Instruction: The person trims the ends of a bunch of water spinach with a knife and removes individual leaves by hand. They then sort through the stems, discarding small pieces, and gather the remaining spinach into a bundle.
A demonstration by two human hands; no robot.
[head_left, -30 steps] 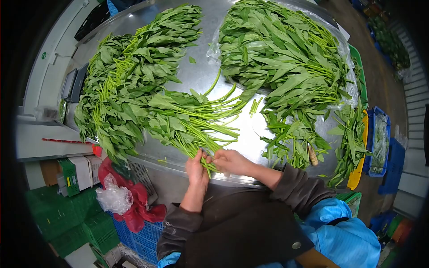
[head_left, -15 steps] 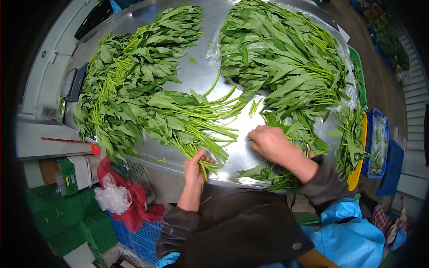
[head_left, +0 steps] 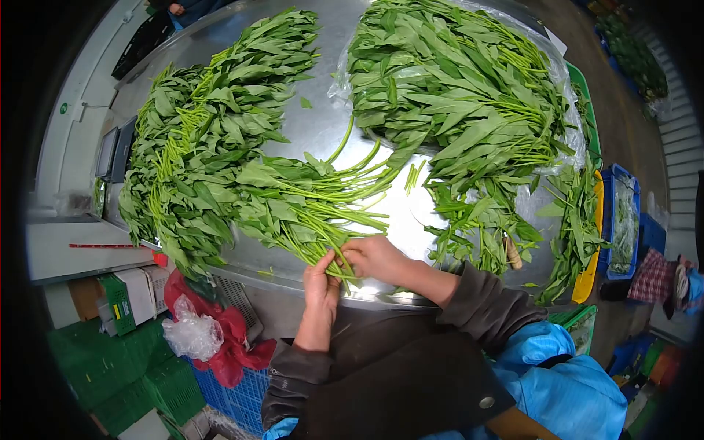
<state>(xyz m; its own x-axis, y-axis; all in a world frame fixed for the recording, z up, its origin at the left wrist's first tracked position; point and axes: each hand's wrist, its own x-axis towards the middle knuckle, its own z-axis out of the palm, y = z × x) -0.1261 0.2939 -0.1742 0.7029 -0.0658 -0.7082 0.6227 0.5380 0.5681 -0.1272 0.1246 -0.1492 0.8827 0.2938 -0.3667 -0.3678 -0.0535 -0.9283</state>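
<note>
My left hand is closed around the cut ends of a bunch of water spinach at the near edge of the metal table. My right hand meets it there, fingers pinched on the stems beside the left fingertips; its exact grip is partly hidden. The bunch's leaves point left and rest on the table. Loose stems fan out just beyond my hands. Further left lies a long row of leafy bunches. A large heap of water spinach sits on clear plastic at the far right.
A wooden-handled tool lies among scattered leaves to the right. Beyond the table's right end are a yellow crate edge and a blue crate. Green crates and a red bag are below left. Another person's hand shows at top left.
My right hand has moved left from the loose leaves to the stems in my left hand. The wooden-handled tool shows more fully now. The view has shifted slightly.
</note>
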